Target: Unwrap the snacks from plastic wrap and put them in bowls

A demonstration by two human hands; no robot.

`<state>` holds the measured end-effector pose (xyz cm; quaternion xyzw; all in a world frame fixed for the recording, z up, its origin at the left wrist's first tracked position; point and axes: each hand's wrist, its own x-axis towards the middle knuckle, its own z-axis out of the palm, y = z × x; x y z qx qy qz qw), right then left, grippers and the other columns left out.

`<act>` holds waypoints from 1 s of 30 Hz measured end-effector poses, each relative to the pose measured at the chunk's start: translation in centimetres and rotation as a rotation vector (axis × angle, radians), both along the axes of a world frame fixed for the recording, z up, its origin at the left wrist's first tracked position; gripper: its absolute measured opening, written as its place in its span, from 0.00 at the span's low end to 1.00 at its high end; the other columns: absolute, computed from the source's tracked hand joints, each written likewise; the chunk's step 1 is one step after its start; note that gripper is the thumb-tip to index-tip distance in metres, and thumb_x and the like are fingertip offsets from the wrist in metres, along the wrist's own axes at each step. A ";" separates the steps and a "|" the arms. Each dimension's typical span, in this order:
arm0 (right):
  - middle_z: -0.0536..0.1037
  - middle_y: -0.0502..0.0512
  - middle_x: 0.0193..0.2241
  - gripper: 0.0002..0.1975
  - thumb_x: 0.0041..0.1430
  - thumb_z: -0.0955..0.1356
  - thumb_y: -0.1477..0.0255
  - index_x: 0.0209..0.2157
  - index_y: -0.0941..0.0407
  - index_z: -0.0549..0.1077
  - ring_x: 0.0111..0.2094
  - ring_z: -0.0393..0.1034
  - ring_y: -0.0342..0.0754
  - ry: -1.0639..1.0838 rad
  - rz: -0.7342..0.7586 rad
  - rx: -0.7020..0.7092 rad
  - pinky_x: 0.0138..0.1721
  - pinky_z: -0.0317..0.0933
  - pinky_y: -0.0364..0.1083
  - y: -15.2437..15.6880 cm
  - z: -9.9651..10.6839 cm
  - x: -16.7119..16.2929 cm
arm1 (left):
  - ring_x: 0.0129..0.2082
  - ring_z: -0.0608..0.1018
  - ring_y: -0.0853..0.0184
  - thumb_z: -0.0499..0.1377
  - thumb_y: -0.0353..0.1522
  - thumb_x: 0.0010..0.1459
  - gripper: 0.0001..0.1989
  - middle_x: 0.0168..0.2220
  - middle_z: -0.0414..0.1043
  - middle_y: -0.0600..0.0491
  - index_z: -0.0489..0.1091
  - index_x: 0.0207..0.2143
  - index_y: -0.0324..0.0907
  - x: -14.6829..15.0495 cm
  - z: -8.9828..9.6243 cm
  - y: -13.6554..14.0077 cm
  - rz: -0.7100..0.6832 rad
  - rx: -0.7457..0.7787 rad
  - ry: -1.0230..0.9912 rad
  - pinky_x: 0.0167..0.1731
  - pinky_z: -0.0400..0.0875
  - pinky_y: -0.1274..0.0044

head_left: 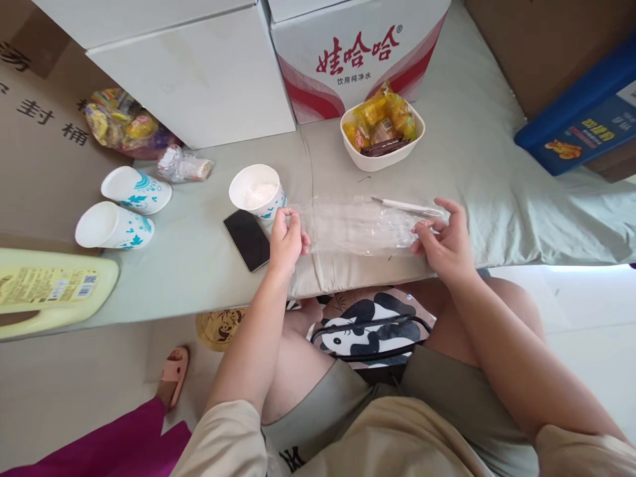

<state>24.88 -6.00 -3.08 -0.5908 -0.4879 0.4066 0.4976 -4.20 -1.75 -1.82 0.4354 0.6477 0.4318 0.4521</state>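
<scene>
A clear plastic bag (355, 228) is stretched flat between my two hands above the cloth-covered surface. My left hand (288, 238) pinches its left end, thumb against the fingers, close to a paper cup (248, 189) with white stuff inside. At the other end my right hand (444, 242) grips the bag between thumb and fingers, its index finger raised. A slim white pen-like tool (402, 206) with a dark tip lies along the bag's far edge, near my right fingers. Just left of my left hand rests a black phone (247, 240), partly beneath the cup.
A white bowl (392, 159) of wrapped snacks stands behind the bag, before a water carton (362, 59). Two paper cups (124, 228) lie tipped at left near a yellow jug (54, 285). A blue box (586, 112) is at right. Another person's sandalled foot (173, 374) shows below.
</scene>
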 end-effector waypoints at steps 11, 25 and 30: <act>0.77 0.57 0.43 0.25 0.57 0.66 0.68 0.57 0.50 0.64 0.24 0.68 0.46 -0.639 0.015 -0.014 0.36 0.68 0.56 -0.1 -0.1 0.5 | 0.17 0.68 0.67 0.56 0.38 0.63 0.06 0.16 0.64 0.60 0.69 0.36 0.45 -0.4 -0.7 0.5 -0.103 0.107 0.514 0.24 0.57 0.77; 0.58 0.67 0.65 0.34 0.53 0.66 0.73 0.63 0.47 0.62 0.67 0.52 0.74 -1.068 0.201 0.124 0.60 0.51 0.75 -2.2 0.4 0.3 | 0.50 0.74 0.53 0.61 0.25 0.54 0.16 0.45 0.74 0.44 0.72 0.46 0.45 0.2 -2.0 1.4 -0.173 0.340 0.692 0.55 0.65 0.61; 0.58 0.62 0.67 0.35 0.54 0.69 0.66 0.64 0.44 0.61 0.70 0.46 0.74 -0.988 0.543 0.102 0.62 0.48 0.75 -3.6 1.5 0.6 | 0.43 0.75 0.57 0.58 0.21 0.51 0.22 0.37 0.76 0.49 0.72 0.48 0.46 0.9 -2.1 1.8 -0.291 0.306 0.609 0.54 0.66 0.62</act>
